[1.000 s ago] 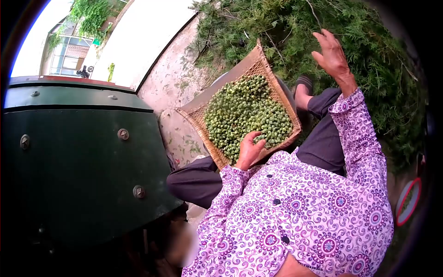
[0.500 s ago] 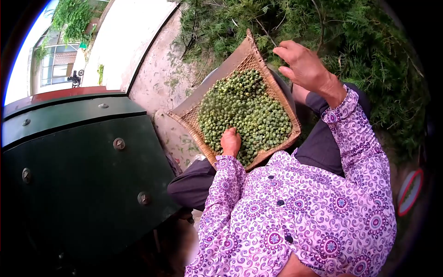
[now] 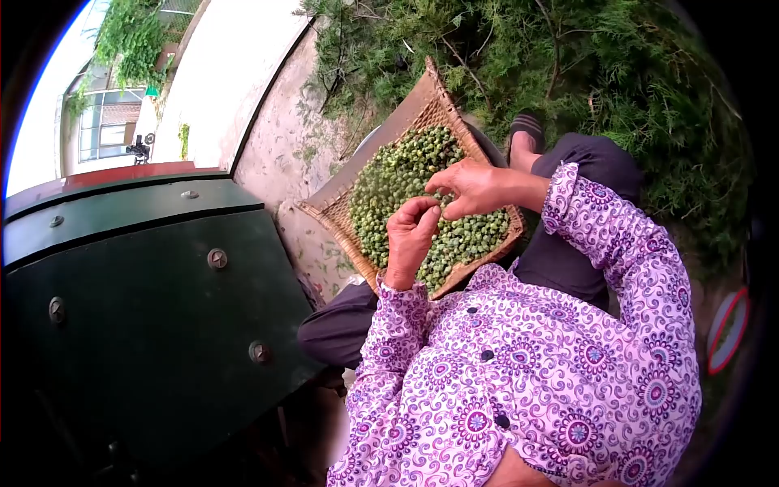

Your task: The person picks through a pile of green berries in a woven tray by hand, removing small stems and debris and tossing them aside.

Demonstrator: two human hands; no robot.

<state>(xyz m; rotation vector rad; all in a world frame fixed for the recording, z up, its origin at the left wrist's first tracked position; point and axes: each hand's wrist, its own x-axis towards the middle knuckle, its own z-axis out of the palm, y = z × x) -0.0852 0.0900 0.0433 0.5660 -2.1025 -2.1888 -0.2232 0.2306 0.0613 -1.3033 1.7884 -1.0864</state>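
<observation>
A woven winnowing basket (image 3: 333, 223) rests in front of my lap, a heap of small round green fruits (image 3: 389, 174) spread over it. Above the heap, my left hand (image 3: 412, 234) is closed, thumb and forefinger pinched together; what sits in the pinch is too small to make out. My right hand (image 3: 472, 188) reaches in from the right, palm down, its curved forefinger and thumb apart around the left fingertips. Both hands hide part of the fruits beneath them.
Cut evergreen branches (image 3: 641, 89) are piled behind and to the right of the basket. A dark green metal-studded panel (image 3: 146, 300) stands close on the left. My crossed legs (image 3: 564, 260) flank the basket. Concrete ground (image 3: 284, 130) shows beyond.
My right hand has come down and left from beside the branches to meet the left. My left hand has risen from the fruits and turned its pinched fingers towards the right hand.
</observation>
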